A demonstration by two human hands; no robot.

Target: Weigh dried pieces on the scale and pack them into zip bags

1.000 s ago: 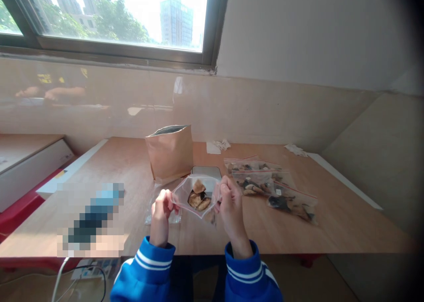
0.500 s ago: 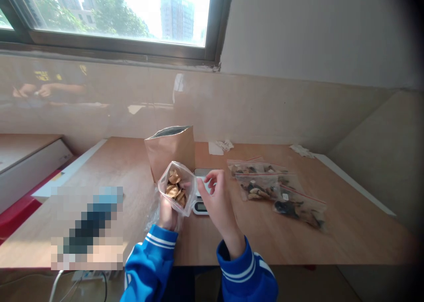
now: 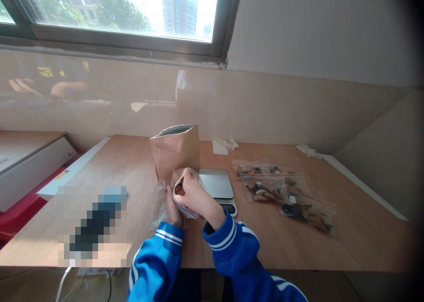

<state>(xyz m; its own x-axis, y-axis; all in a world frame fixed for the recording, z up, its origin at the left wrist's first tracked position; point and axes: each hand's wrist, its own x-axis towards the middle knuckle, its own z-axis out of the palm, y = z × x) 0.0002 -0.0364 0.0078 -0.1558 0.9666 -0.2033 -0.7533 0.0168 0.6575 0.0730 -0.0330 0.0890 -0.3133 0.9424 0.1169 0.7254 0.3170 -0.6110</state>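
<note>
My left hand [image 3: 172, 211] is wrapped round the side of a clear plastic bag [image 3: 188, 212], its mouth tilted up toward me. Brown dried pieces [image 3: 179, 189] show inside. My right hand [image 3: 198, 198] reaches into that mouth with its fingers curled downward; the fingertips are hidden, and whatever they pinch cannot be seen. Right behind the bag stands an open brown paper pouch [image 3: 175, 154]. A kitchen scale [image 3: 216, 185] with a bare metal plate lies just to the right, its display partly covered by my right sleeve. Crumpled clear plastic [image 3: 159, 213] rests beside my left hand.
Several zip bags of dark and tan dried pieces [image 3: 263, 191] lie on the right of the wooden table [image 3: 281, 249]. Paper scraps [image 3: 228, 145] sit at the back edge. On the left is a blurred-out dark object [image 3: 96, 222] with a white cable [image 3: 62, 280].
My right hand has moved left from above the scale into the plastic bag's mouth. The scale's plate is now uncovered. The view has shifted slightly.
</note>
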